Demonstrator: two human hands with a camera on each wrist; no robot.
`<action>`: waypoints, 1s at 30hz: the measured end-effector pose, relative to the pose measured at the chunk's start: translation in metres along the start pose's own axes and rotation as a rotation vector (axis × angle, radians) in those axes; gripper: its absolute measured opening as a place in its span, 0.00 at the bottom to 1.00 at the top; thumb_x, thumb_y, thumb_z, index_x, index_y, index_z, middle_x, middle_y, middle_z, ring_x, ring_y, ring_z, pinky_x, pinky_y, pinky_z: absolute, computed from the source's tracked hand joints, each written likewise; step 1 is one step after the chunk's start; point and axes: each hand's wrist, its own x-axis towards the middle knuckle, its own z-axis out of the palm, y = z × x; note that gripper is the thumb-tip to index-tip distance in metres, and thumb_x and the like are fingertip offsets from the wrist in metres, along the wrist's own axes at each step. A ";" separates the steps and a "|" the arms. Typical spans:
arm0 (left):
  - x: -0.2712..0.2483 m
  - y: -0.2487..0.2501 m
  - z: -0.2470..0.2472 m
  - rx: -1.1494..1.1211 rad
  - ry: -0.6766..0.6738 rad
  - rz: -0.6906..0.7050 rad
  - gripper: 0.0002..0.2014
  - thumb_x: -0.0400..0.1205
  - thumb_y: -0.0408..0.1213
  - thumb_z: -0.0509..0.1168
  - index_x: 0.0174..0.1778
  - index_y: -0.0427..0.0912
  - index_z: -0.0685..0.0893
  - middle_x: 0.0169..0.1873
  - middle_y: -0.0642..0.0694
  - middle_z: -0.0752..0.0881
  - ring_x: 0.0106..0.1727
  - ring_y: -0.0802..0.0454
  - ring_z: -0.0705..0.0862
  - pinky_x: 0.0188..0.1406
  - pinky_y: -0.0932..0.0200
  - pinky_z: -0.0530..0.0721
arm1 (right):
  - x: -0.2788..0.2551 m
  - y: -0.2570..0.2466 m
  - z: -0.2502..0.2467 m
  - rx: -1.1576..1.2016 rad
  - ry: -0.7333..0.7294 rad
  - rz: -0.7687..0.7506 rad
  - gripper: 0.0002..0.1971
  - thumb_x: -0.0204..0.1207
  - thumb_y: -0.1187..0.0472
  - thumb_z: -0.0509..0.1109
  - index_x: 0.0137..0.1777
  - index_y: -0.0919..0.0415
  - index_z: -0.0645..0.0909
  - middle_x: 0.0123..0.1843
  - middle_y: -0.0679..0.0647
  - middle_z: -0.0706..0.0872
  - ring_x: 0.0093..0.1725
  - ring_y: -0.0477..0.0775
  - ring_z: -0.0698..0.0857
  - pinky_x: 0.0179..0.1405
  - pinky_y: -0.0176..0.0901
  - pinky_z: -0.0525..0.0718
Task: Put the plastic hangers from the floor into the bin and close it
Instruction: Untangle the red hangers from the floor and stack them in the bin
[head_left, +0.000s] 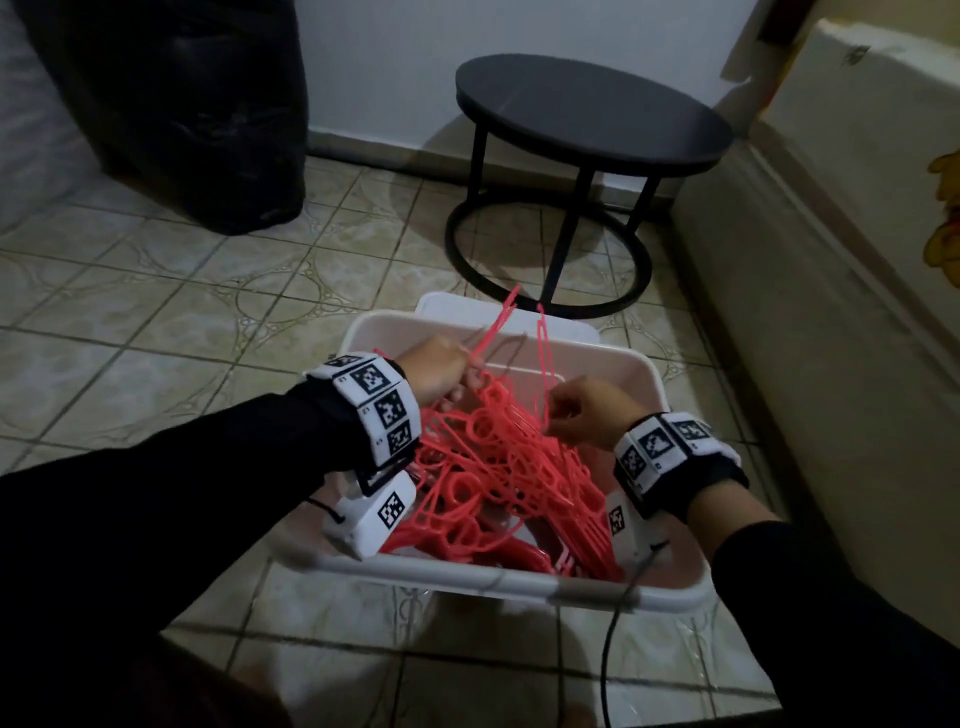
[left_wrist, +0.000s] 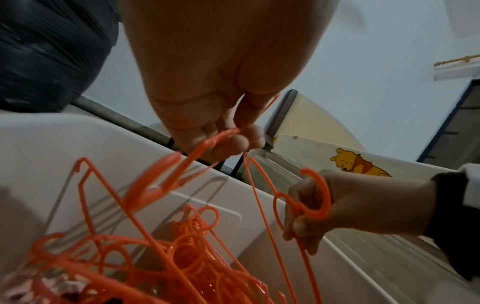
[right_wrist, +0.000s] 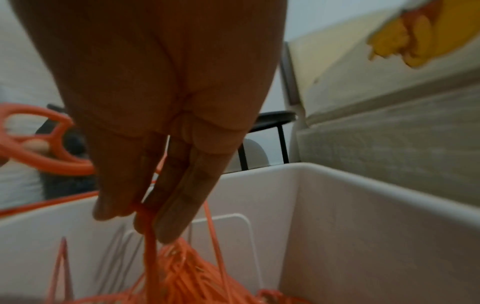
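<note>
Already the thin coral-pink plastic hangers (head_left: 498, 467) lie tangled inside the white plastic bin (head_left: 519, 579), some poking above its far rim. Left hand (head_left: 439, 369) and right hand (head_left: 589, 410) each pinch one. Light, springy and prone to snagging, they seem best gripped at the hook.

We take this for a room in a home: patterned floor tiles (head_left: 156, 291) spread out to the left of the left hand (head_left: 441, 366), and a small round black side table (head_left: 587, 111) stands beyond both hands against a plain white wall (head_left: 415, 52). To the right of the right hand (head_left: 587, 410) runs what looks like a cream bed or mattress edge (head_left: 831, 260) with a yellow cartoon bear (left_wrist: 355, 165) on it, though the dim light leaves us unsure.
</note>
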 end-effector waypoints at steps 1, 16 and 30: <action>0.000 0.000 0.003 0.017 -0.011 0.009 0.14 0.87 0.27 0.49 0.39 0.39 0.76 0.28 0.45 0.75 0.11 0.62 0.68 0.11 0.70 0.64 | -0.003 0.000 0.000 -0.083 -0.026 -0.012 0.05 0.71 0.67 0.76 0.39 0.67 0.83 0.36 0.58 0.85 0.30 0.50 0.81 0.27 0.23 0.74; 0.009 -0.005 0.020 -0.077 -0.026 0.001 0.14 0.84 0.24 0.48 0.41 0.40 0.76 0.28 0.45 0.74 0.26 0.52 0.73 0.14 0.70 0.70 | -0.008 0.000 -0.022 0.446 0.233 0.004 0.09 0.72 0.68 0.75 0.34 0.63 0.78 0.30 0.62 0.85 0.26 0.50 0.85 0.36 0.46 0.87; 0.006 -0.016 0.098 -0.180 -0.059 0.026 0.11 0.88 0.24 0.47 0.59 0.42 0.70 0.22 0.47 0.77 0.11 0.64 0.73 0.11 0.70 0.68 | -0.009 -0.002 0.000 0.433 0.386 0.115 0.10 0.75 0.64 0.73 0.42 0.75 0.82 0.33 0.62 0.88 0.29 0.50 0.88 0.34 0.49 0.88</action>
